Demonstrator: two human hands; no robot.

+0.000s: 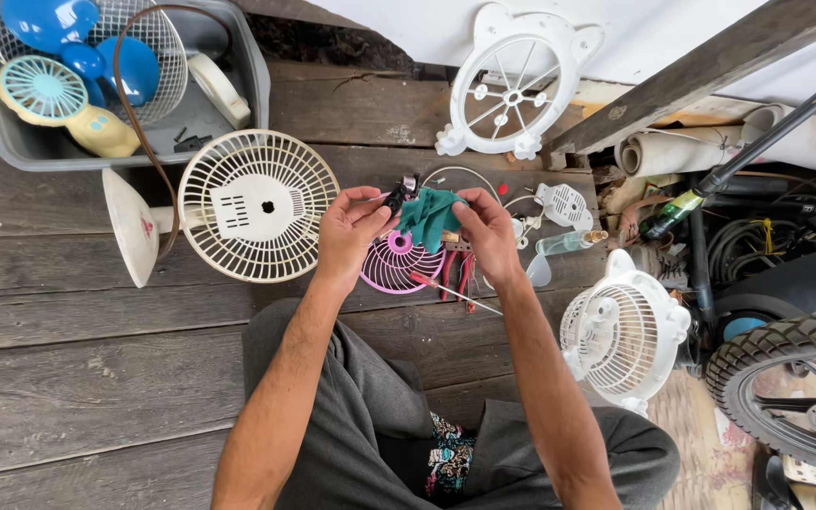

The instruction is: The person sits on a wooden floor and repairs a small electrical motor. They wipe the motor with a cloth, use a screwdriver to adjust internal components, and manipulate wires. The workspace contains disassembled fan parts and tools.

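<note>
I see the most open room on the near left, where the bare wooden floor runs to the frame edge. Everything else is hemmed in: a grey bin of fan parts at the far left, a white fan guard just left of the hands, a white fan frame leaning at the far wall, a small white fan and a tyre on the right.

My left hand has its fingers curled in, thumb and fingertips pinching a small black part at the edge of a green cloth. My right hand is closed over the cloth's right side, fingers bent around it. The cloth is held up between both hands, above a pink fan grille lying on the floor. A screwdriver lies just near of the grille.

Both forearms reach away from my lap and converge, wrists slightly bent inward, knuckles facing up.
</note>
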